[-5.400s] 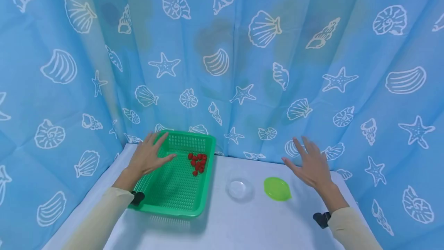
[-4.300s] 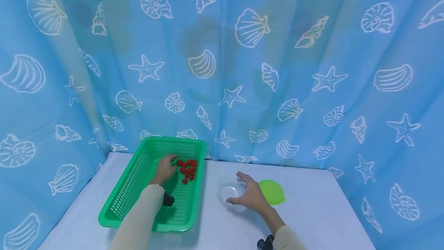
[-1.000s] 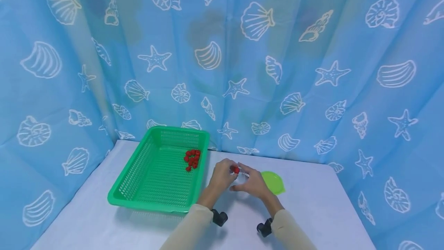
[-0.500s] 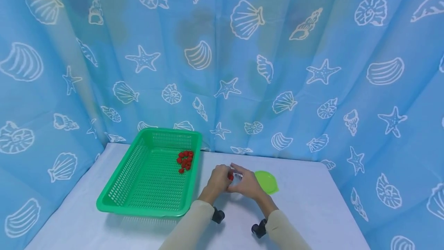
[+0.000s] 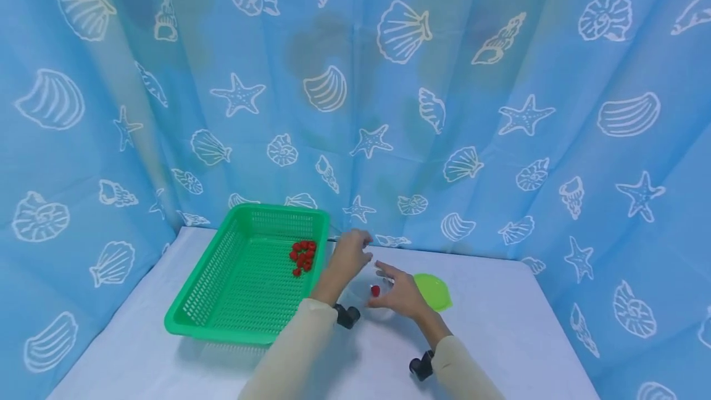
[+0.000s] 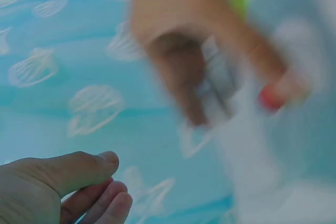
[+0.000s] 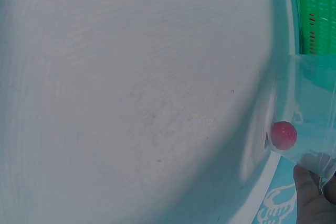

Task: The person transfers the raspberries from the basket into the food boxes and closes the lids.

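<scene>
My right hand [image 5: 404, 294] grips a clear plastic cup [image 7: 310, 98], fingers curved round its side near the rim. One small round red berry [image 7: 283, 135] lies inside, low against the cup's wall. My left hand [image 5: 347, 255] is raised just beyond and left of the cup, between it and the basket. Its fingers are loosely bent with nothing between them, as the left hand [image 6: 68, 187] also shows in the left wrist view. Several more red berries [image 5: 302, 255] lie in the green basket [image 5: 250, 333], along its right side.
A lime-green lid [image 5: 433, 292] lies flat on the white-covered table [image 5: 489, 326], just right of my right hand. Behind the table hangs a blue curtain [image 5: 333, 171] with white shell prints. The basket takes up the table's left part.
My left hand carried a berry from the basket to the cup and has let it go inside. It has since moved up and away. My right hand took hold of the cup earlier.
</scene>
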`<state>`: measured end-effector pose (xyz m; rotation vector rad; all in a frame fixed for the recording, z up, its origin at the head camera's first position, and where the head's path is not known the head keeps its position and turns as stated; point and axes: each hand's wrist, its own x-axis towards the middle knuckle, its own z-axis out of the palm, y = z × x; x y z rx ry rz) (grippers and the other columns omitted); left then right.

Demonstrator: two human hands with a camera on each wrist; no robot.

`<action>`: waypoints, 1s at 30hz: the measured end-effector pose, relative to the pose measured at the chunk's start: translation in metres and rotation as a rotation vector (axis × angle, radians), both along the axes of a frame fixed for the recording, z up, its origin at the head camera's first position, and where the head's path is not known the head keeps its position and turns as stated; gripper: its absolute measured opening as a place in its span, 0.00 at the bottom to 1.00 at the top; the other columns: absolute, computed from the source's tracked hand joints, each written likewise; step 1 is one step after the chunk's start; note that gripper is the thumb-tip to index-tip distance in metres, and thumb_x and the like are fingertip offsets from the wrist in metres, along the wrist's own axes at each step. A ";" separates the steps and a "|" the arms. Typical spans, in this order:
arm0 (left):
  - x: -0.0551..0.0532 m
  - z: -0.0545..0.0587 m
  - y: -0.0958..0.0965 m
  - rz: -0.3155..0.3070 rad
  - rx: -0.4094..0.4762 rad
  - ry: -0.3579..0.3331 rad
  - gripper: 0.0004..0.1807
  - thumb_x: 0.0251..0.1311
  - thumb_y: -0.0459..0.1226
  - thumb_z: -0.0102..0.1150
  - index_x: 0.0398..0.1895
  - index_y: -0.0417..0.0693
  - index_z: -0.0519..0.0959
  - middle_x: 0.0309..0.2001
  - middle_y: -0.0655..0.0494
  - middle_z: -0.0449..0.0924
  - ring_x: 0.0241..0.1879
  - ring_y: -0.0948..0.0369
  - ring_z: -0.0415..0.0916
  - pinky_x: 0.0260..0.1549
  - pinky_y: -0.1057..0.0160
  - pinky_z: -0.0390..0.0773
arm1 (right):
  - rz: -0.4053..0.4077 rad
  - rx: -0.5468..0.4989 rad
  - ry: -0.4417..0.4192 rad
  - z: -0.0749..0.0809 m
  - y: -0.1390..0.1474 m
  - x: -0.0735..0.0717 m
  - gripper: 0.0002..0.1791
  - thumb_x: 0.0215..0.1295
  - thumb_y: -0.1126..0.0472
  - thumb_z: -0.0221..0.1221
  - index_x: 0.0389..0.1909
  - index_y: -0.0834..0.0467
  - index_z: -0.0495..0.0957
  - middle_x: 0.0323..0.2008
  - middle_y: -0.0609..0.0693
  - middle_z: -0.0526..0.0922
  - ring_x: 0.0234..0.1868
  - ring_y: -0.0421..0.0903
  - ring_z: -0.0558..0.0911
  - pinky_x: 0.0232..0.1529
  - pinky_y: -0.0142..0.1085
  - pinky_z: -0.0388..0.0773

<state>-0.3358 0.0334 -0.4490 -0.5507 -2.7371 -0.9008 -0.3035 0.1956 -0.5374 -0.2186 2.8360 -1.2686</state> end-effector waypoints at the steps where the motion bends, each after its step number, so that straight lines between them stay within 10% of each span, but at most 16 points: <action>1: -0.002 0.010 -0.007 -0.003 0.014 0.022 0.14 0.55 0.30 0.68 0.46 0.38 0.83 0.41 0.46 0.83 0.42 0.53 0.80 0.42 0.58 0.82 | -0.006 0.004 -0.003 -0.001 0.000 -0.001 0.55 0.39 0.42 0.77 0.72 0.45 0.64 0.66 0.47 0.72 0.68 0.56 0.67 0.59 0.58 0.71; 8: -0.034 0.029 -0.067 -0.015 0.046 0.136 0.15 0.55 0.27 0.66 0.47 0.36 0.82 0.44 0.43 0.81 0.45 0.50 0.79 0.44 0.54 0.80 | -0.021 0.025 -0.024 0.000 -0.001 -0.005 0.55 0.38 0.41 0.78 0.71 0.46 0.65 0.66 0.48 0.72 0.68 0.57 0.66 0.59 0.60 0.69; 14: -0.061 -0.007 -0.119 0.046 0.183 0.113 0.15 0.54 0.27 0.67 0.47 0.32 0.81 0.44 0.39 0.81 0.45 0.46 0.79 0.44 0.49 0.80 | -0.029 0.047 -0.019 -0.001 -0.002 -0.005 0.55 0.37 0.41 0.78 0.71 0.46 0.66 0.66 0.49 0.72 0.68 0.57 0.66 0.57 0.61 0.70; 21: -0.059 -0.056 -0.157 0.076 0.380 -0.066 0.19 0.57 0.27 0.65 0.53 0.31 0.79 0.51 0.36 0.79 0.53 0.42 0.76 0.49 0.45 0.77 | -0.005 0.059 0.009 -0.004 -0.004 -0.003 0.54 0.38 0.41 0.77 0.71 0.46 0.66 0.64 0.48 0.73 0.68 0.56 0.67 0.57 0.58 0.72; 30: -0.060 -0.094 -0.167 0.040 0.379 -0.120 0.17 0.54 0.24 0.66 0.49 0.32 0.81 0.48 0.37 0.81 0.49 0.42 0.78 0.42 0.51 0.82 | -0.007 0.053 -0.010 0.003 0.001 -0.001 0.54 0.39 0.41 0.77 0.71 0.47 0.65 0.64 0.49 0.73 0.68 0.57 0.67 0.57 0.59 0.72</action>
